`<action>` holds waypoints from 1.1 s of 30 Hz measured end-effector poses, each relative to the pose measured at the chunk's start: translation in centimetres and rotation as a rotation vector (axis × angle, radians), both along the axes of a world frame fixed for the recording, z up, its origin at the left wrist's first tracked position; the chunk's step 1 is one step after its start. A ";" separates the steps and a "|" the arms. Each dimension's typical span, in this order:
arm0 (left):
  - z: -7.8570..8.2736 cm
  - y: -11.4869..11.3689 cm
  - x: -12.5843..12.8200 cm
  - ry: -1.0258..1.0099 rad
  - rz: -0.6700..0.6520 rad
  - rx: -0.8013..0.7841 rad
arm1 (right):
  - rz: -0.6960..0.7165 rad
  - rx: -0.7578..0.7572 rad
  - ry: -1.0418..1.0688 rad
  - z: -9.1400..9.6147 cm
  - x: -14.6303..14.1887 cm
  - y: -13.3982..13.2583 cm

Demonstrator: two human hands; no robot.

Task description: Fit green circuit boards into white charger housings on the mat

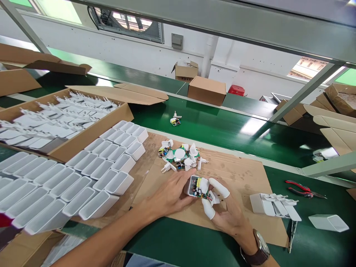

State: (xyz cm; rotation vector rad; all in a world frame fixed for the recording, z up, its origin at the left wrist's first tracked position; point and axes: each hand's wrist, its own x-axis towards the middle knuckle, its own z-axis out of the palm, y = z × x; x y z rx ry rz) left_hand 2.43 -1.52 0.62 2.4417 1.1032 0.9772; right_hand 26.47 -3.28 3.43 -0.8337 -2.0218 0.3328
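My left hand (175,193) is closed around a white plastic housing (190,186) whose open end faces right. Between the white-covered fingertips of my right hand (226,207) is a circuit board (200,186) with yellow and black parts, at the mouth of the housing and seemingly partly inside it. A small white plug piece (214,197) hangs by the board near my right fingers. Beyond my hands, a pile of circuit boards with white plug pieces (180,155) lies on the cardboard sheet (236,174).
Rows of open white housings (96,204) stand at left, beside a carton (89,137) of white plug parts. At right are red-handled pliers (304,190), filled housings (263,204) and a lone housing (328,222). Another board (175,121) lies on the green belt (211,120).
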 end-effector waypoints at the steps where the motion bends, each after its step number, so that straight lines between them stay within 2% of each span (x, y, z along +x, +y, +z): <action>1: 0.1 -0.1 0.0 0.009 -0.007 -0.030 | -0.018 -0.025 0.017 0.0 0.0 -0.1; 4: 0.4 -0.3 0.0 0.037 -0.024 -0.103 | -0.047 -0.094 0.033 -0.2 -0.1 -0.3; 10: 1.0 -0.1 0.0 0.052 -0.042 -0.197 | -0.005 -0.118 0.089 -0.1 -0.3 -0.2; 15: 0.7 -0.1 -0.2 0.014 -0.040 -0.193 | -0.035 -0.049 0.150 -0.4 0.2 0.0; 20: 1.0 -0.3 -0.1 -0.193 -0.116 -0.060 | -0.023 -0.083 0.153 -1.6 0.6 -0.3; 24: 1.2 -0.2 0.0 -0.341 -0.161 -0.022 | -0.001 -0.089 0.133 -1.8 0.5 -0.5; 33: 1.2 0.2 -0.2 -0.469 -0.086 -0.144 | 0.032 -0.041 0.076 -0.8 0.2 -0.5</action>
